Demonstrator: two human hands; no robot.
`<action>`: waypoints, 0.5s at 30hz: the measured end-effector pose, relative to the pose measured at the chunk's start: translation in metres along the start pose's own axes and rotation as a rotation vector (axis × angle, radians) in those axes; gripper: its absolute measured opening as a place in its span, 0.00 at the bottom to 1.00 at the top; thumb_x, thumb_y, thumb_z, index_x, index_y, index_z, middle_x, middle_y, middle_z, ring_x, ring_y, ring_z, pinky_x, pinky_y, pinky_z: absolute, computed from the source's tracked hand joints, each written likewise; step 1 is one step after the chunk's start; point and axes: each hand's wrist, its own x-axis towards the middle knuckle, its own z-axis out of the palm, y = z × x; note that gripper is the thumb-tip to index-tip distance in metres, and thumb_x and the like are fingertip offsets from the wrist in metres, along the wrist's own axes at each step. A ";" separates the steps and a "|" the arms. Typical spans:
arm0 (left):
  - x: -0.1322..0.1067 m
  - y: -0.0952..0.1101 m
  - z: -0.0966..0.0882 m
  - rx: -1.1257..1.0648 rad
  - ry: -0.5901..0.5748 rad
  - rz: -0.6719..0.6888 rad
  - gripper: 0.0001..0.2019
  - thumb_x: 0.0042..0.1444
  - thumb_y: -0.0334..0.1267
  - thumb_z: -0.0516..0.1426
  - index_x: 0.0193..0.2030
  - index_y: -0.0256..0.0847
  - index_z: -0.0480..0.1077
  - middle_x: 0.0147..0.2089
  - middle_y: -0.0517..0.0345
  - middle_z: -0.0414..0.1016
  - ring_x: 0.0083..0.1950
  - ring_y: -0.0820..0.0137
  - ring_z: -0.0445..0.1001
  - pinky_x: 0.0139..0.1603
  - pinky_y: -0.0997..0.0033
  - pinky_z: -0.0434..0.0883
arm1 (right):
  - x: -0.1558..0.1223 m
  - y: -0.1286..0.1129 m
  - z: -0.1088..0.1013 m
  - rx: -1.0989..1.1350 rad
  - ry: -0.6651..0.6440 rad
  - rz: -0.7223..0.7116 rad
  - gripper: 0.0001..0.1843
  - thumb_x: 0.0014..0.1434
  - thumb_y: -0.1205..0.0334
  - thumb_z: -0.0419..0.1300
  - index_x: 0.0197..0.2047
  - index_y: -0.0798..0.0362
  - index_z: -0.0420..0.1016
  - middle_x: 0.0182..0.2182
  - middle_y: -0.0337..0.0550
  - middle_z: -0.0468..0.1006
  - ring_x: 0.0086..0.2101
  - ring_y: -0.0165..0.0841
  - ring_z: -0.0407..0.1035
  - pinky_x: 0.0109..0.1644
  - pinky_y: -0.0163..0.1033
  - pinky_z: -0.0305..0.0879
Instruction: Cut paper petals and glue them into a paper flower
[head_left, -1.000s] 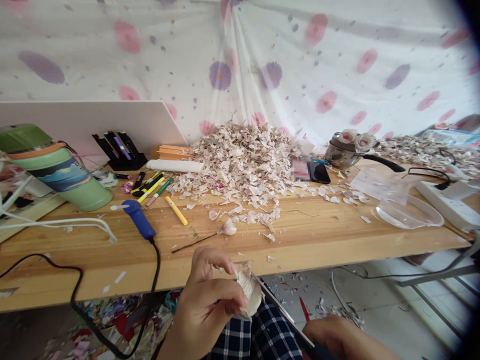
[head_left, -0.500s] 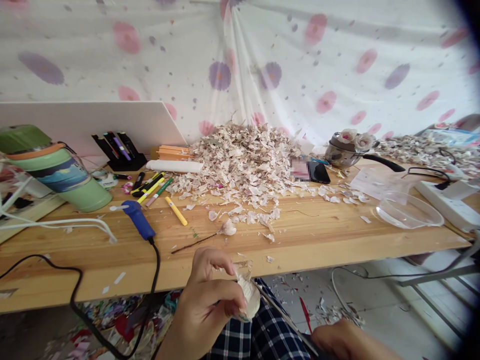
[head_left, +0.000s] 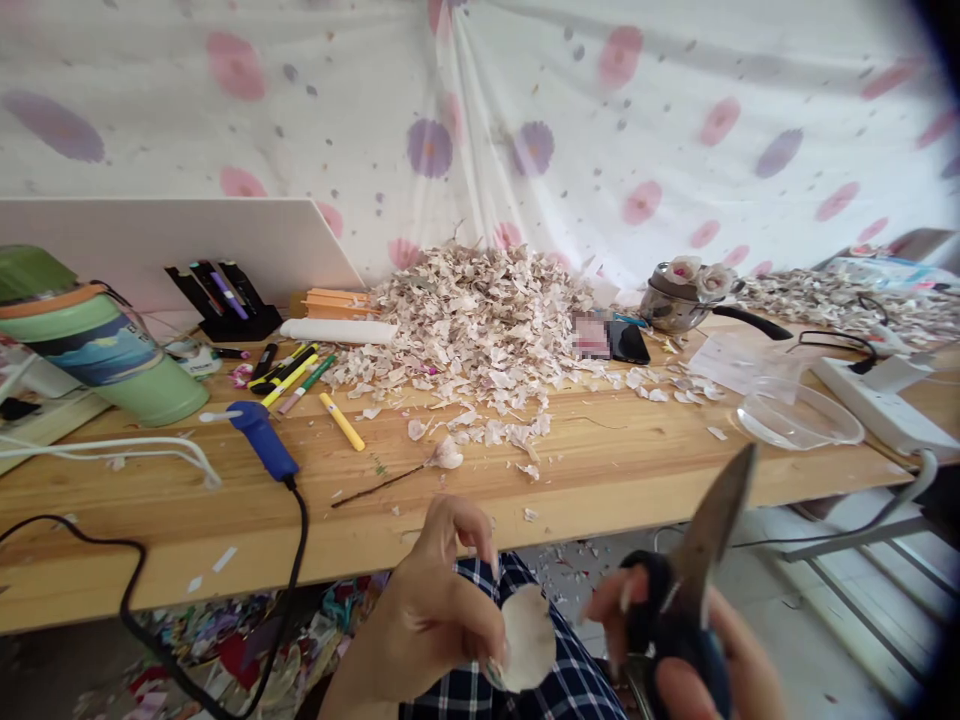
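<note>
Cream-coloured and thin, the rounded piece [head_left: 531, 640] sits pinched at its edge in my left hand [head_left: 427, 615], out over my checked trousers [head_left: 581, 670], just off the near side of the wooden table [head_left: 615, 465]! Across on the right, my right hand [head_left: 742, 655] grips the dark-handled scissors [head_left: 696, 565], blades pointing up and apart from that piece, while straight ahead a stemmed bud [head_left: 448, 453] lies before the great heap of pale flakes [head_left: 480, 310].

White floral sheet [head_left: 480, 80] behind wooden table [head_left: 615, 465]
</note>
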 end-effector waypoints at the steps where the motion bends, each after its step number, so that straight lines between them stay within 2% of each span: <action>1: 0.001 0.000 0.002 -0.019 -0.054 -0.029 0.15 0.60 0.44 0.56 0.23 0.46 0.74 0.38 0.53 0.62 0.43 0.66 0.70 0.44 0.64 0.73 | 0.003 -0.001 0.009 -0.010 -0.006 -0.032 0.33 0.43 0.28 0.62 0.38 0.48 0.70 0.36 0.47 0.79 0.26 0.36 0.69 0.29 0.38 0.66; 3: 0.001 0.000 0.005 -0.062 -0.163 -0.095 0.16 0.59 0.44 0.56 0.22 0.45 0.74 0.38 0.53 0.63 0.43 0.65 0.71 0.45 0.63 0.72 | 0.010 -0.003 0.023 -0.072 -0.036 -0.100 0.32 0.45 0.30 0.63 0.37 0.51 0.73 0.32 0.46 0.79 0.26 0.34 0.68 0.29 0.36 0.65; 5: 0.001 -0.002 0.007 -0.100 -0.229 -0.147 0.16 0.60 0.44 0.56 0.22 0.43 0.74 0.39 0.53 0.63 0.44 0.65 0.71 0.45 0.63 0.72 | 0.017 -0.006 0.033 -0.159 -0.086 -0.107 0.27 0.48 0.37 0.65 0.34 0.54 0.75 0.27 0.44 0.78 0.26 0.34 0.68 0.29 0.34 0.64; 8: 0.000 -0.008 0.008 -0.149 -0.237 -0.187 0.14 0.59 0.42 0.57 0.23 0.43 0.74 0.39 0.55 0.61 0.44 0.67 0.69 0.45 0.66 0.69 | 0.023 -0.009 0.037 -0.241 -0.126 -0.026 0.16 0.49 0.52 0.67 0.32 0.56 0.74 0.26 0.41 0.77 0.27 0.33 0.69 0.29 0.32 0.63; 10: 0.000 -0.013 0.008 -0.194 -0.228 -0.207 0.13 0.57 0.44 0.59 0.24 0.43 0.75 0.39 0.57 0.61 0.44 0.68 0.68 0.45 0.67 0.68 | 0.024 -0.008 0.037 -0.270 -0.123 -0.003 0.09 0.50 0.59 0.65 0.31 0.56 0.73 0.25 0.39 0.76 0.27 0.32 0.69 0.29 0.31 0.63; 13: 0.000 -0.018 0.008 -0.231 -0.216 -0.226 0.12 0.56 0.45 0.60 0.25 0.44 0.75 0.39 0.58 0.61 0.43 0.69 0.67 0.46 0.69 0.65 | 0.023 -0.004 0.039 -0.269 -0.067 -0.031 0.03 0.50 0.66 0.61 0.30 0.55 0.71 0.24 0.36 0.74 0.26 0.30 0.68 0.29 0.30 0.63; 15: 0.001 -0.019 0.008 -0.218 -0.207 -0.231 0.12 0.57 0.47 0.59 0.26 0.45 0.75 0.39 0.58 0.61 0.44 0.68 0.66 0.47 0.68 0.64 | 0.022 -0.002 0.040 -0.242 -0.020 -0.056 0.02 0.49 0.67 0.61 0.30 0.54 0.72 0.23 0.35 0.74 0.25 0.29 0.67 0.29 0.29 0.63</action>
